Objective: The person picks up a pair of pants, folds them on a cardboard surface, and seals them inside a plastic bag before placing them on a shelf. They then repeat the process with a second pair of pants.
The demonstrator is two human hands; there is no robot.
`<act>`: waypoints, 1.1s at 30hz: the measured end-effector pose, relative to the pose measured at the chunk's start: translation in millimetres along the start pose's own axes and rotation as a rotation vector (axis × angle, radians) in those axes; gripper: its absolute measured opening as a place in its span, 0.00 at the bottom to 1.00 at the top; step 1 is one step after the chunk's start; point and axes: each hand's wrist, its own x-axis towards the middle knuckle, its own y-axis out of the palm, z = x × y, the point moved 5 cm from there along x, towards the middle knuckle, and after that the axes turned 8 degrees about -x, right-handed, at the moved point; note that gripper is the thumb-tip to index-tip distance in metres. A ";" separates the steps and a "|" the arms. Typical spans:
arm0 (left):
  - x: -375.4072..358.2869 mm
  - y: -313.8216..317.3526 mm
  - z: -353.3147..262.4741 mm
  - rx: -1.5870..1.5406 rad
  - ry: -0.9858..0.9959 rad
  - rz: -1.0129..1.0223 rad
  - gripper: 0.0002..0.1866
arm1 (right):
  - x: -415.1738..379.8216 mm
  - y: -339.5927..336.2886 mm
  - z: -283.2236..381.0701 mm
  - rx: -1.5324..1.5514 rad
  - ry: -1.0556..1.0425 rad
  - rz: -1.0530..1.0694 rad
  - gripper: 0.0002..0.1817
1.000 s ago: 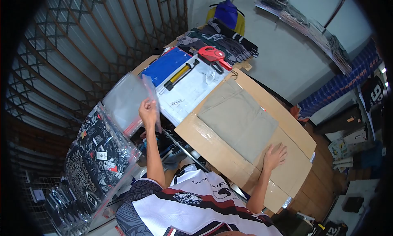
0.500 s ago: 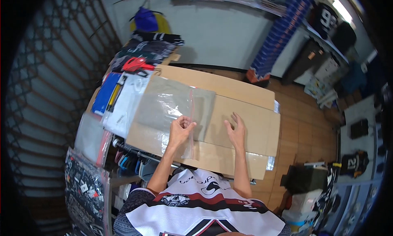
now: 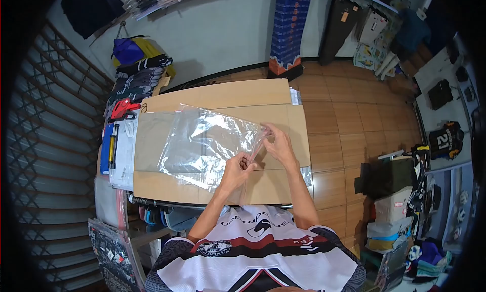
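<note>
A clear plastic bag [image 3: 212, 137] with a reddish strip along its right edge lies tilted over the cardboard [image 3: 217, 93] on the table. My left hand [image 3: 237, 171] pinches the lower part of that edge. Higher up on the same edge, my right hand [image 3: 277, 144] has its fingers closed on the bag. Under the bag's left part, a flat greyish folded piece [image 3: 152, 140] rests on the cardboard.
Left of the cardboard are a red tool [image 3: 124, 109], a yellow-and-black cutter [image 3: 112, 149] and white packages [image 3: 124, 163]. Folded clothes [image 3: 134, 84] are stacked behind them. A patterned blue column [image 3: 289, 31] stands beyond the table.
The head view has shifted. My right hand, open and apart from the bag before, now grips its edge. The bag has been lifted and turned, its edge slanting between both hands.
</note>
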 end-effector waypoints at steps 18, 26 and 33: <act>35.7 90.2 -70.1 0.368 0.315 0.249 0.10 | -90.5 -143.0 -111.1 -0.030 0.317 -0.743 0.05; 107.5 104.6 -87.2 0.669 0.482 0.401 0.10 | -151.4 -186.5 -139.6 -0.015 0.530 -1.040 0.06; 198.3 153.1 -92.1 0.855 0.751 0.351 0.11 | -168.8 -176.3 -150.7 -0.004 0.581 -1.070 0.09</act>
